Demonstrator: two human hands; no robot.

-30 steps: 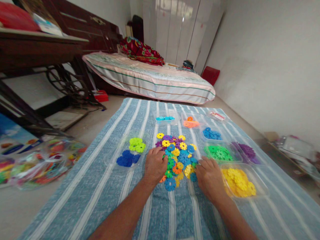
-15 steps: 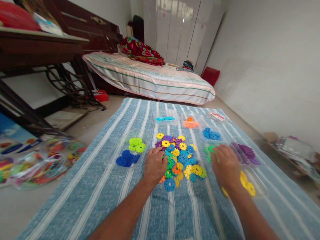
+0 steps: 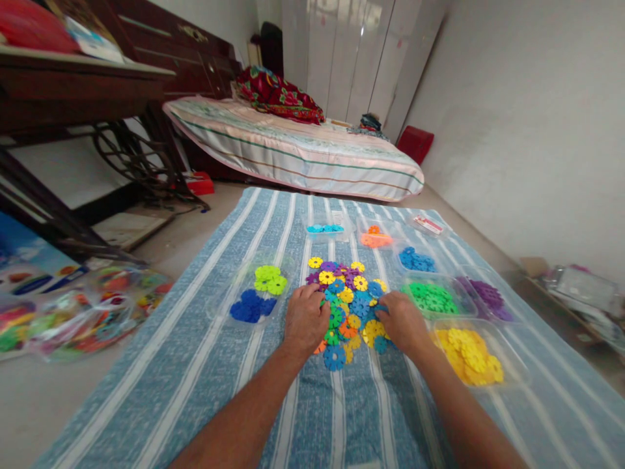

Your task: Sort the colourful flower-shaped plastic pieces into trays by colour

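Observation:
A mixed pile of plastic flower-shaped discs [image 3: 347,294] lies on the striped cloth between my hands. My left hand [image 3: 306,320] rests at the pile's left edge with curled fingers; a bit of green shows at the fingertips, but what they hold is hidden. At the right edge, my right hand [image 3: 403,322] has its fingers bent together down among blue and yellow discs; their tips are partly hidden. Just right of it stand a clear tub of green discs [image 3: 431,298] and one of yellow discs [image 3: 469,355]. Left of the pile, one tub holds lime discs [image 3: 270,280] and dark blue discs [image 3: 252,306].
Behind the pile are tubs of light blue discs [image 3: 325,228], orange discs [image 3: 375,238] and blue discs [image 3: 416,259]. Purple discs [image 3: 488,298] sit far right. A bed [image 3: 303,156] stands beyond the cloth [image 3: 195,365]; bagged plastic pieces [image 3: 92,316] lie left.
My right hand has moved left from over the tub of green discs to the pile's right edge. The green and yellow discs are now uncovered. My left hand stays at the pile.

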